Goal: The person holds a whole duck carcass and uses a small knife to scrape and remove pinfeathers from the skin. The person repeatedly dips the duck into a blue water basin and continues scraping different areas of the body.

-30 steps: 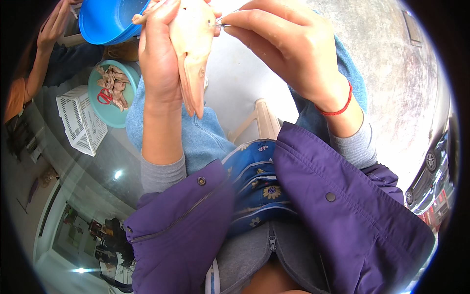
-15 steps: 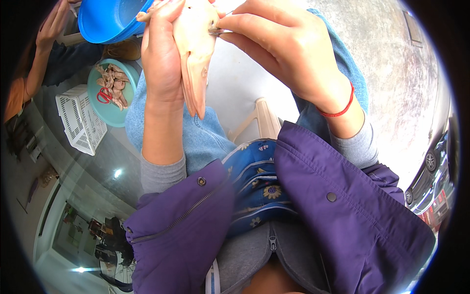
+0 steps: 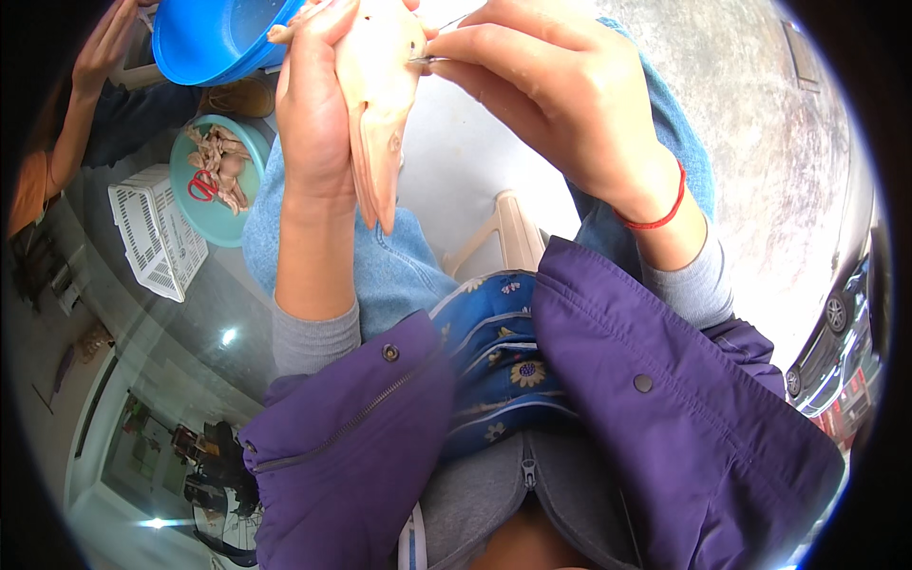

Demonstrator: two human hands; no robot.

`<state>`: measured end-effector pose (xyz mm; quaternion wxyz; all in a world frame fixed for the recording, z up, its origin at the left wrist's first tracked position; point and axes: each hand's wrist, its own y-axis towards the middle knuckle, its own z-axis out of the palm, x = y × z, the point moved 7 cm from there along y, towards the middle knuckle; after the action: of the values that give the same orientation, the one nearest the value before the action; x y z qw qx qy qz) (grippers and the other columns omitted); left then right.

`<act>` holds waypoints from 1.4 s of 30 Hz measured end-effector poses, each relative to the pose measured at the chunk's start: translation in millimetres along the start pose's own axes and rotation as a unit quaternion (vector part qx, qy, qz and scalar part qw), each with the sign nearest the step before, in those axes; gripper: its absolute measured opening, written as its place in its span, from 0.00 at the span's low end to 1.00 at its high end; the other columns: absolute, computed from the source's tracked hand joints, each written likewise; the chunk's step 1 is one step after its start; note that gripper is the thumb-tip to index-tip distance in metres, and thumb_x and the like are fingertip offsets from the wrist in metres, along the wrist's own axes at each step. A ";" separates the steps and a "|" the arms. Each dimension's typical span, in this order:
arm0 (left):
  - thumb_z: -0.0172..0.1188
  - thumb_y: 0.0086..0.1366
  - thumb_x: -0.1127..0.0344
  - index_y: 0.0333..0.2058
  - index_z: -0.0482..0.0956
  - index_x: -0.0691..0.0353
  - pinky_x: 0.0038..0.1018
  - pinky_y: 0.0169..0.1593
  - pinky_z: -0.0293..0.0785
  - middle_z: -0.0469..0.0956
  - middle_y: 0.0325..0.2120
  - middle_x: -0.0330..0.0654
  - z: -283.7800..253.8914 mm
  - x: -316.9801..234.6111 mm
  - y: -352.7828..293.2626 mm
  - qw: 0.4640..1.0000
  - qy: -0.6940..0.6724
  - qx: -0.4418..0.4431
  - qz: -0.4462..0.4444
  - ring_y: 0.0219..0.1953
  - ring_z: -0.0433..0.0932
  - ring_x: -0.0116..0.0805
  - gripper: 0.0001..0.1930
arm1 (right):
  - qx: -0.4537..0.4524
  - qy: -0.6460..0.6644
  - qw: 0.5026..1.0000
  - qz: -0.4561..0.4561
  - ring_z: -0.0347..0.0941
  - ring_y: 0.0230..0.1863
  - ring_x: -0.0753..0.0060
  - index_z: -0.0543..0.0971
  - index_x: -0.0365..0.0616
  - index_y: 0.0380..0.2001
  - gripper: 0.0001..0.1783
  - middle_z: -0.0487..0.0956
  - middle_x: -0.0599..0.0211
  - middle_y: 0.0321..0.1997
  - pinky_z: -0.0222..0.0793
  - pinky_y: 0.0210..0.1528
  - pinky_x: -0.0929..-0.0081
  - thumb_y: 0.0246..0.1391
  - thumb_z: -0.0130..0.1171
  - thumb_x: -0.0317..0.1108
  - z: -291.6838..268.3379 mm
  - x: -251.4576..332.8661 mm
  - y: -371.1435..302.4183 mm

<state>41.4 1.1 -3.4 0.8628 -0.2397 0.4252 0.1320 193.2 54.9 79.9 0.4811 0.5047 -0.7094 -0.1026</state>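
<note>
A plucked, pale duck head (image 3: pixel 375 81) is at the top middle, its long bill pointing down toward me. My left hand (image 3: pixel 318 123) is wrapped round its left side; the far end of the duck runs out of the picture. From the right, my right hand (image 3: pixel 579 114) pinches slim metal tweezers (image 3: pixel 421 61), mostly hidden by the fingers. Their tip touches or nearly touches the skin at the right side of the head, just below a small dark eye spot.
A blue tub (image 3: pixel 204 47) stands upper left. Below it, a teal basin (image 3: pixel 252 223) holds plucked poultry pieces and red-handled scissors (image 3: pixel 201 185). Beside that is a white plastic basket (image 3: pixel 157 233). Another person's arm (image 3: pixel 71 142) is at the far left. A beige stool (image 3: pixel 508 228) stands between my knees.
The tweezers and my right fingers have shifted very slightly at the side of the duck head. My left hand keeps its hold, the bill almost unmoved.
</note>
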 end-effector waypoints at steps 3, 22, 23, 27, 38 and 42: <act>0.53 0.70 0.61 0.49 0.71 0.63 0.32 0.46 0.80 0.79 0.39 0.49 3.9 1.3 -1.4 0.999 -0.033 0.006 -0.016 0.39 0.80 0.39 0.14 | 0.027 -0.011 0.999 0.012 0.79 0.29 0.63 0.84 0.44 0.36 0.07 0.78 0.67 0.29 0.74 0.28 0.72 0.52 0.67 0.26 1.7 1.6 1.4; 0.48 0.76 0.57 0.52 0.76 0.60 0.30 0.56 0.81 0.80 0.51 0.51 -12.1 2.0 1.7 0.999 0.021 0.021 -0.018 0.52 0.81 0.38 0.16 | 0.053 -0.011 0.997 0.055 0.78 0.30 0.61 0.83 0.45 0.35 0.07 0.77 0.65 0.28 0.73 0.30 0.69 0.52 0.67 0.28 3.7 -1.6 -3.0; 0.48 0.76 0.56 0.52 0.76 0.60 0.30 0.55 0.81 0.80 0.51 0.51 -13.4 2.3 2.0 1.000 0.021 0.015 -0.015 0.52 0.81 0.38 0.16 | 0.044 -0.008 0.998 0.053 0.78 0.30 0.61 0.83 0.46 0.35 0.06 0.77 0.65 0.28 0.73 0.30 0.68 0.52 0.67 0.28 4.7 -1.3 -2.1; 0.47 0.76 0.57 0.52 0.76 0.60 0.29 0.54 0.81 0.80 0.51 0.50 -16.0 3.5 1.8 0.999 0.020 0.018 -0.016 0.52 0.81 0.39 0.16 | 0.116 -0.049 0.990 0.070 0.78 0.30 0.61 0.83 0.45 0.35 0.06 0.77 0.65 0.29 0.73 0.30 0.68 0.52 0.67 0.27 12.5 -3.6 -4.1; 0.45 0.76 0.58 0.52 0.75 0.62 0.33 0.52 0.83 0.80 0.50 0.52 -16.5 2.7 4.9 0.999 -0.027 0.037 -0.023 0.50 0.81 0.41 0.17 | 0.062 -0.029 0.997 0.037 0.78 0.29 0.61 0.82 0.46 0.34 0.06 0.77 0.65 0.29 0.74 0.29 0.69 0.51 0.67 0.26 6.7 -0.3 -2.7; 0.45 0.76 0.58 0.52 0.75 0.62 0.32 0.58 0.80 0.80 0.50 0.51 -5.3 0.0 3.6 0.991 -0.039 0.127 -0.028 0.52 0.81 0.41 0.17 | 0.036 -0.020 0.998 0.056 0.79 0.28 0.61 0.82 0.46 0.34 0.06 0.77 0.65 0.29 0.74 0.28 0.70 0.51 0.67 0.26 0.2 -2.1 -1.5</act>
<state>36.3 1.4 -7.3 0.9055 -0.1351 0.3975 0.0621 194.0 55.9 77.6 0.4529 0.4794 -0.7494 -0.0601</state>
